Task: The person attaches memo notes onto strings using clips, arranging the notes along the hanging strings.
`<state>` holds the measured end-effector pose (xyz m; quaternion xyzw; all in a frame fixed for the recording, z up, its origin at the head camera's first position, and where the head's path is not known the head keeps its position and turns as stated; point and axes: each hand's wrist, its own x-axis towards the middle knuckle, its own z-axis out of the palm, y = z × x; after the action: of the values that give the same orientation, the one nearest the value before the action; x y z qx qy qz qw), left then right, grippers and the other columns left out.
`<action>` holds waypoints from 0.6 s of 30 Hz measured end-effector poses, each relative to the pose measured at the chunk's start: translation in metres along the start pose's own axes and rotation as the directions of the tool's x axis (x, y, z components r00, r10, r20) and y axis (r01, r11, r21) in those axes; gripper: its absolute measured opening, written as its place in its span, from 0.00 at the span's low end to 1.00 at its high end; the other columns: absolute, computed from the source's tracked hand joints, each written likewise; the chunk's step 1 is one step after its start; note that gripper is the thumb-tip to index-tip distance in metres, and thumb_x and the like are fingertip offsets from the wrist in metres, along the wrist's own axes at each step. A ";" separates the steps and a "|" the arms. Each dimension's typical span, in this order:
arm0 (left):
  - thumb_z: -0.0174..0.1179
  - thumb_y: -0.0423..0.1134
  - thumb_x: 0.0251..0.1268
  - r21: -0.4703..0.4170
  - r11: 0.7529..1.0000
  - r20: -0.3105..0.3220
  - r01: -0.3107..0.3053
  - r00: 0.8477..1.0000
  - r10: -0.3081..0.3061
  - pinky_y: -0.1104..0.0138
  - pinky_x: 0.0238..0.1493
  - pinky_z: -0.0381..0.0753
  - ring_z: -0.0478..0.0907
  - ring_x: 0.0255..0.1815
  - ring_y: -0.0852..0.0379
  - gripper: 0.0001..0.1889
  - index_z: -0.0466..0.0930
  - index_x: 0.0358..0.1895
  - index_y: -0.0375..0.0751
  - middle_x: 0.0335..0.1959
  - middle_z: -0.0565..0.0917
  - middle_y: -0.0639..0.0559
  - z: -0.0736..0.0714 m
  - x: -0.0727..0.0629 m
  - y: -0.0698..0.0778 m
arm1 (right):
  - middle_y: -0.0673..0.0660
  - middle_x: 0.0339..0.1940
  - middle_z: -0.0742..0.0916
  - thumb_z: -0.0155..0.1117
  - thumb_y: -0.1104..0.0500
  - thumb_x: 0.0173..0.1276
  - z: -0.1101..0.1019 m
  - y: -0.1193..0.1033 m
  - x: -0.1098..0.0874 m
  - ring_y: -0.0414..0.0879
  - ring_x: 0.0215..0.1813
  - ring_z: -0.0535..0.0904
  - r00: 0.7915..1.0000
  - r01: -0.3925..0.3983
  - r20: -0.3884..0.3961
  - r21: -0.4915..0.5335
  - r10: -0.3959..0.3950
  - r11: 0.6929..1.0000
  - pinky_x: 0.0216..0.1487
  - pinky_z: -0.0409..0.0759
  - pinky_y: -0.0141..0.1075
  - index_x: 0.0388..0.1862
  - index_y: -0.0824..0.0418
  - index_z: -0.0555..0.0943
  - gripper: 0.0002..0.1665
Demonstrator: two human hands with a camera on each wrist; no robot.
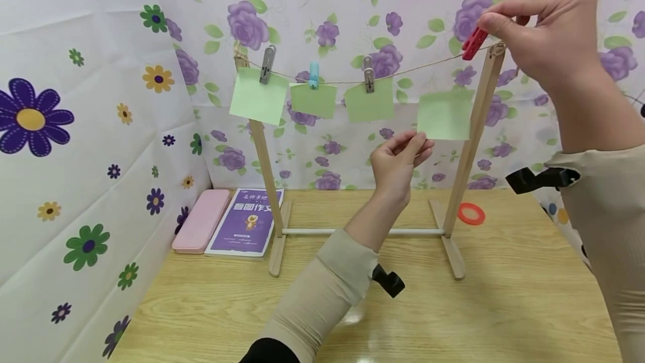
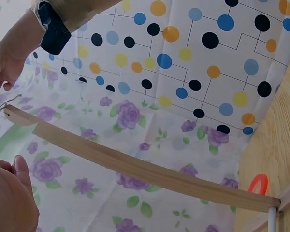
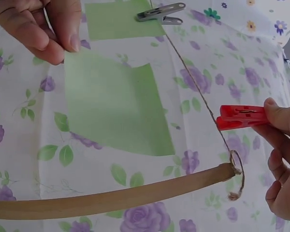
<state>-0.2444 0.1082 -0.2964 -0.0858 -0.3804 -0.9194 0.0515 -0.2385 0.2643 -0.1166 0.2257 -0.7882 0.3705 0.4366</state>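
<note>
My left hand [image 1: 398, 161] pinches the lower left corner of a light green paper square [image 1: 443, 116] between thumb and fingers. The paper is below the sagging twine [image 1: 418, 69], beside the right post, and its upper edge curls in the right wrist view. Up at the twine's right end, my right hand [image 1: 561, 38] grips a red clothespin [image 3: 241, 117] by its handles. The clothespin's nose overlaps the twine just left of the knot. Along the twine to the left hang three more green papers, held by a grey clip [image 1: 267, 66], a blue clip [image 1: 314, 75] and another grey clip [image 1: 369, 74].
A wooden stand with a left post [image 1: 266, 172], a right post [image 1: 476, 139] and a white crossbar [image 1: 322, 231] carries the twine. On the table [image 1: 201, 307] lie a pink case [image 1: 202, 220], a purple book [image 1: 244, 223] and a red ring [image 1: 471, 220]. Flowered cloth [image 1: 322, 156] hangs behind.
</note>
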 end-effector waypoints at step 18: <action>0.68 0.25 0.63 0.002 0.999 -0.020 -0.042 0.999 0.042 0.64 0.42 0.90 0.87 0.29 0.57 0.02 0.85 0.37 0.30 0.30 0.86 0.43 0.023 0.005 0.011 | 0.28 0.24 0.82 0.73 0.64 0.65 0.000 0.013 0.006 0.35 0.31 0.70 0.992 -0.031 0.120 -0.010 0.032 0.999 0.26 0.70 0.21 0.40 0.75 0.86 0.13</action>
<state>-0.2445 0.1167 -0.2718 -0.0845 -0.3787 -0.9186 0.0746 -0.2504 0.2721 -0.1164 0.2334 -0.8181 0.3597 0.3834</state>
